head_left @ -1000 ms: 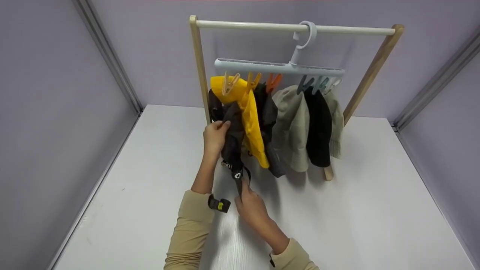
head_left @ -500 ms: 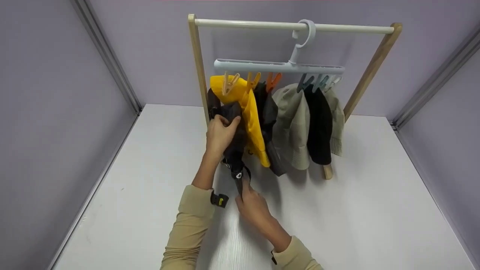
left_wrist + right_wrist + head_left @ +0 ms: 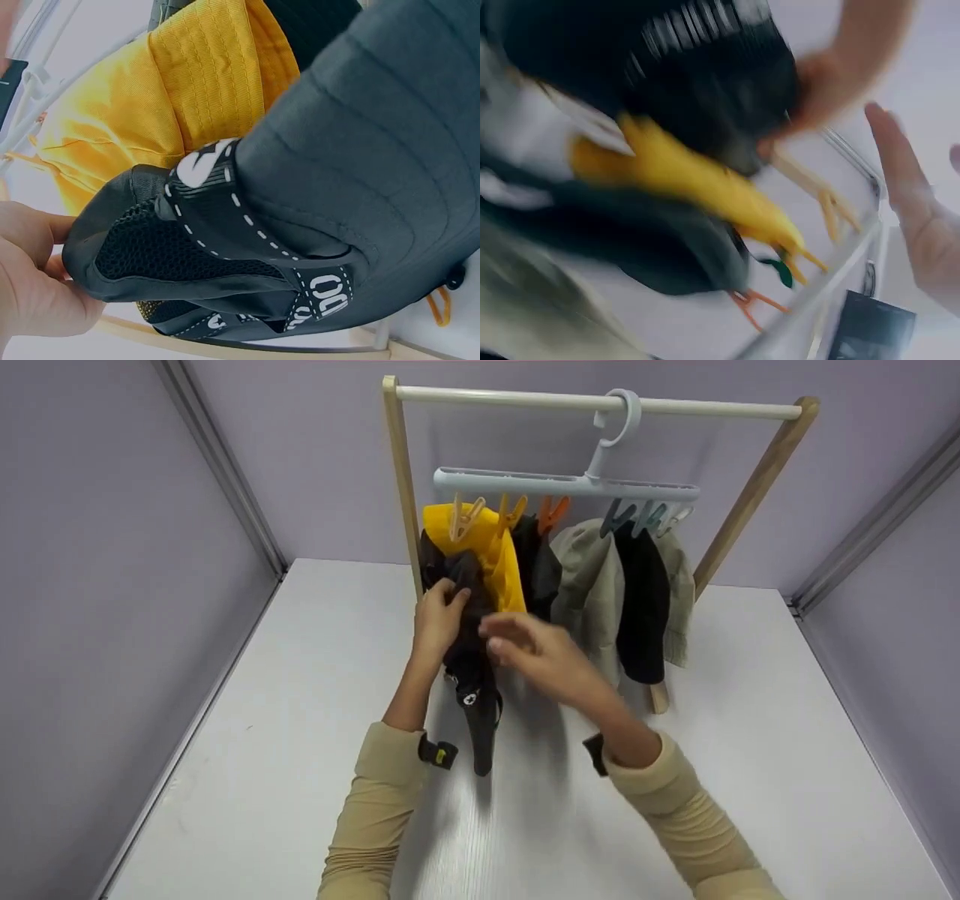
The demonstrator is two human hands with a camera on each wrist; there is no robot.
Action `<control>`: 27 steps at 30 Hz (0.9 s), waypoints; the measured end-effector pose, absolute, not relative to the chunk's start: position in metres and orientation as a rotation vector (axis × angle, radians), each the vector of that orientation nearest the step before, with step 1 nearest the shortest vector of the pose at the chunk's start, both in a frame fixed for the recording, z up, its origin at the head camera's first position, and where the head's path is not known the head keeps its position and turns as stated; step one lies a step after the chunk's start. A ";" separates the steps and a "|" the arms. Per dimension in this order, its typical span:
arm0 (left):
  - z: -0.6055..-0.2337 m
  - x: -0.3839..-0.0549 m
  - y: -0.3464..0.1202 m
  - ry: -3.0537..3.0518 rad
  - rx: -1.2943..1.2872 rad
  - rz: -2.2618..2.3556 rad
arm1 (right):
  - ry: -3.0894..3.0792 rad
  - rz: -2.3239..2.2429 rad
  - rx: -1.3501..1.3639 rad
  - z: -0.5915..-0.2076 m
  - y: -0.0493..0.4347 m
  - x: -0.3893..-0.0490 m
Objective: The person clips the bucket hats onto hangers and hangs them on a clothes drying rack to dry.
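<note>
A black bucket hat (image 3: 480, 727) with mesh panels and a white-stitched, lettered band hangs brim-down below my left hand (image 3: 437, 622). That hand pinches the hat's crown between thumb and fingers, as the left wrist view shows on the dark fabric (image 3: 86, 255). My right hand (image 3: 551, 660) is raised just right of the hat, fingers loosely bent and holding nothing. Right behind the black hat, a yellow bucket hat (image 3: 504, 577) hangs from a beige clothespin (image 3: 465, 519) and a yellow clothespin (image 3: 511, 516). The right wrist view is blurred.
A pale blue hanger (image 3: 517, 480) hooks over the white rail (image 3: 510, 397) of a wooden-legged rack. More hats hang to the right: a dark one, a grey-beige one (image 3: 589, 562), a black one (image 3: 641, 600) and another beige one. Panel walls enclose the white table (image 3: 300, 697).
My right hand has let go of the black hat's brim and moved up to beside its crown. The left hand shifted right slightly, then back a little, still holding the crown.
</note>
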State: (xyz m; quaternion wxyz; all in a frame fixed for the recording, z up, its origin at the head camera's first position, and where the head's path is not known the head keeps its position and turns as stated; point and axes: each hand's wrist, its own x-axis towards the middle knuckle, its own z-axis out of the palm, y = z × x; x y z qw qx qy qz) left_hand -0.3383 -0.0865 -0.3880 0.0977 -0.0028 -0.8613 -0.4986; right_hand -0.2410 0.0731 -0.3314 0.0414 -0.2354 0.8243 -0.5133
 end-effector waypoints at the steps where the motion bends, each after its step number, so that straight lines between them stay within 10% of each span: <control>1: -0.388 -0.338 -0.086 -2.541 -0.010 -1.483 | 2.477 -1.656 -0.716 -0.319 0.073 -0.250; 9: -0.388 -0.337 -0.083 -2.519 -0.007 -1.545 | 2.160 -1.936 -0.325 -0.267 0.054 -0.320; 27: -0.395 -0.336 -0.084 -2.490 -0.054 -1.608 | 1.331 -2.667 -0.389 -0.316 0.024 -0.347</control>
